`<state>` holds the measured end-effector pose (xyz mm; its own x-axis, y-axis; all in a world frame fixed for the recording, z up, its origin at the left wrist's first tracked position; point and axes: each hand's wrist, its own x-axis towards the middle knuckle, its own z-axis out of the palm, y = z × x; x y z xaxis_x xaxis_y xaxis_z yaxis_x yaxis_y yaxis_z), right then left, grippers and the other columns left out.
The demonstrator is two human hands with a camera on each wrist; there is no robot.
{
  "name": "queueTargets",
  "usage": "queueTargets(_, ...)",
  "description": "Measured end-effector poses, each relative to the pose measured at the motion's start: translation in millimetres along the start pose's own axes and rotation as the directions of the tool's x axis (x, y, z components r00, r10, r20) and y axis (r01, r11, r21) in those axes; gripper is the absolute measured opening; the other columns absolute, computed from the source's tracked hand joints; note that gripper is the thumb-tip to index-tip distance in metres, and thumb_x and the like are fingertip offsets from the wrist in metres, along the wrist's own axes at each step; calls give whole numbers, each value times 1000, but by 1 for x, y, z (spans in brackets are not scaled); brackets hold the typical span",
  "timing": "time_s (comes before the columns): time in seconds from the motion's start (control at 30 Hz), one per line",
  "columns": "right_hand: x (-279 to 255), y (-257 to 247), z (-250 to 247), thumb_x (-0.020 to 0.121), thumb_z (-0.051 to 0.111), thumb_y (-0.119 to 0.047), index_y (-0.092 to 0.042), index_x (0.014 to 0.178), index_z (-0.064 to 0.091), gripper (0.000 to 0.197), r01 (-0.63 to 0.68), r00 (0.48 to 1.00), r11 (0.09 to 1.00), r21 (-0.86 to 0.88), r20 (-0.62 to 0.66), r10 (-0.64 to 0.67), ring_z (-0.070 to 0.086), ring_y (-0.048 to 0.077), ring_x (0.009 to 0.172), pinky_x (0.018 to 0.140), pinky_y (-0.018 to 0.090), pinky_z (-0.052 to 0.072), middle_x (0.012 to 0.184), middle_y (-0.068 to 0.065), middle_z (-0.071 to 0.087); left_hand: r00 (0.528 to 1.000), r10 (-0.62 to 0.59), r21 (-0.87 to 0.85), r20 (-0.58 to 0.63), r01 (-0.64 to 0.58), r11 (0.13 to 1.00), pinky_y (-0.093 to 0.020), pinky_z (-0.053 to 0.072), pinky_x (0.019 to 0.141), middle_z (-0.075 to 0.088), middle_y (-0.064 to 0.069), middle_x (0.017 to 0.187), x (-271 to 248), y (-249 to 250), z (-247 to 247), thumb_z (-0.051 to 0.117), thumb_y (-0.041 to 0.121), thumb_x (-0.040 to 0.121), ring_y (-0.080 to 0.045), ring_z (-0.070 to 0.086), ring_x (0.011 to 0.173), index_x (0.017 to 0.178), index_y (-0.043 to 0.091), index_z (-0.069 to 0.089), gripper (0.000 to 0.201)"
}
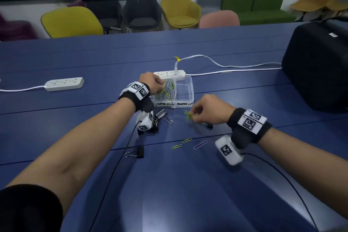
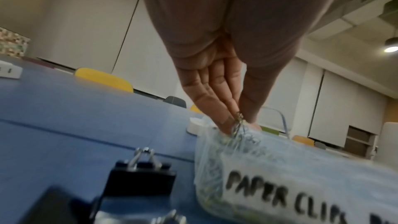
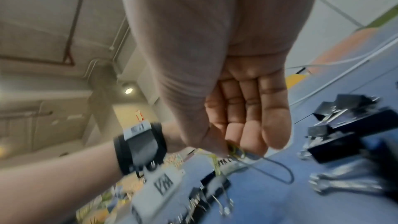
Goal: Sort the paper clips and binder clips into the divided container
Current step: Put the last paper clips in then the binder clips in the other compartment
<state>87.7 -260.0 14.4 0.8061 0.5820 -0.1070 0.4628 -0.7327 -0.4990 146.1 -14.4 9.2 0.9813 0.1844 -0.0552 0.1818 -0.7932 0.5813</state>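
A clear divided container (image 1: 188,98) stands mid-table; its left compartment holds a heap of coloured paper clips (image 1: 168,90), its right compartment looks empty. My left hand (image 1: 153,85) reaches into the left compartment, fingertips pinching paper clips (image 2: 238,125) over the heap. To the container's right front, my right hand (image 1: 203,109) pinches green paper clips (image 1: 188,116) just above the table. Black binder clips (image 1: 163,116) lie in front of the container under my left wrist; another binder clip (image 1: 136,152) lies nearer me. Three loose paper clips (image 1: 186,140) lie on the table.
A white power strip (image 1: 169,74) touches the container's far side, its cable running right. A second power strip (image 1: 65,83) lies at the left. A large black case (image 1: 318,66) stands at the right. Wrist-camera cables trail over the blue table (image 1: 188,184).
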Motion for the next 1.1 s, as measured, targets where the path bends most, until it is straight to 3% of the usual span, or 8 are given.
queueTargets(0.13,40,-10,-8,78,70,-13,-8,74,74,7,-104,991,973,206,-62,119,53,6,45,49,15,48,59,1,66,999,22,-50,-46,-24,998,-35,58,84,75,-9,86,-2,-6,7,72,18,82,-19,72,79,100,10,74,19)
queueTargets(0.23,74,-20,-11,77,67,0,3,77,70,4,-176,977,902,396,-43,209,55,14,44,52,26,53,57,9,64,990,81,-20,-118,-84,996,-20,51,80,74,-4,82,-18,-5,-1,63,19,89,-12,64,67,101,12,74,18)
queueTargets(0.33,110,-28,-12,74,68,-4,4,77,72,10,-232,961,912,339,-68,270,61,19,51,64,33,60,64,12,67,974,160,112,-160,-143,983,-25,52,82,66,8,77,-44,-5,-9,63,28,87,-12,64,78,90,24,73,11)
queueTargets(0.53,148,-28,1,75,72,-11,1,85,75,16,-275,958,929,248,-8,286,69,15,62,77,35,61,80,12,75,973,191,275,133,-221,936,-24,47,66,65,13,74,-100,-14,0,64,37,82,-12,64,77,85,27,70,12)
queueTargets(0.77,102,-14,-3,85,59,10,7,104,66,21,-115,955,771,626,-143,259,65,27,73,66,28,60,99,24,69,921,218,278,322,-312,909,-23,45,66,61,18,66,-126,-19,19,66,37,80,-5,60,72,88,27,71,13)
queueTargets(0.83,71,-9,-7,83,65,5,-2,100,70,18,-35,974,852,523,-173,145,64,21,68,58,23,58,90,21,72,908,238,248,343,-333,910,-23,48,66,62,19,65,-128,-17,24,69,40,78,0,59,68,86,29,71,13)
queueTargets(0.93,21,1,-10,78,74,-15,-21,92,75,15,54,998,996,65,-24,-53,59,-2,57,61,12,48,73,-2,72,884,260,200,389,-357,912,-20,48,65,67,16,70,-132,-13,31,74,44,75,1,60,67,89,26,72,23)
queueTargets(1.1,-27,17,11,69,83,-35,-29,98,76,30,133,953,968,-212,297,-66,57,-12,66,62,4,41,84,-15,71,864,271,217,424,-388,896,-24,51,68,66,13,71,-137,3,44,79,43,72,-3,59,67,87,21,72,28)
